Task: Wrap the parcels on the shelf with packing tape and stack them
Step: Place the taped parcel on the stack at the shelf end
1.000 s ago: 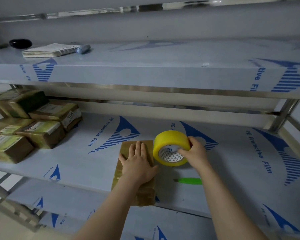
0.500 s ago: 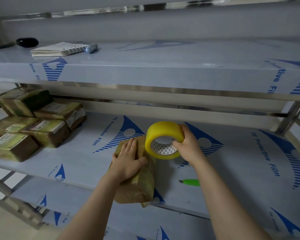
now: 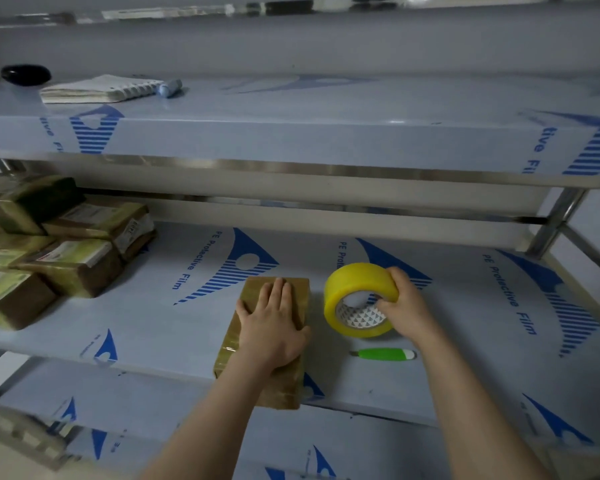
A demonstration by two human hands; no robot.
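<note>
Place: a packing or stock room.
Shelving: steel rack point(image 3: 553, 221), its shelves covered in blue-printed protective film point(image 3: 246, 268).
Goods: taped, labelled parcels point(image 3: 66, 265) piled on the middle shelf point(image 3: 174, 327).
Tools: yellow roll of tape point(image 3: 357, 282), green cutter point(image 3: 381, 354).
Paperwork: notebook point(image 3: 97, 88) and marker point(image 3: 169, 87) on the upper shelf point(image 3: 326, 109).

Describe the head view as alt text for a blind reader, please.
A person's left hand presses flat on a brown parcel on a shelf while the right hand grips a yellow tape roll. More parcels sit left.
</note>
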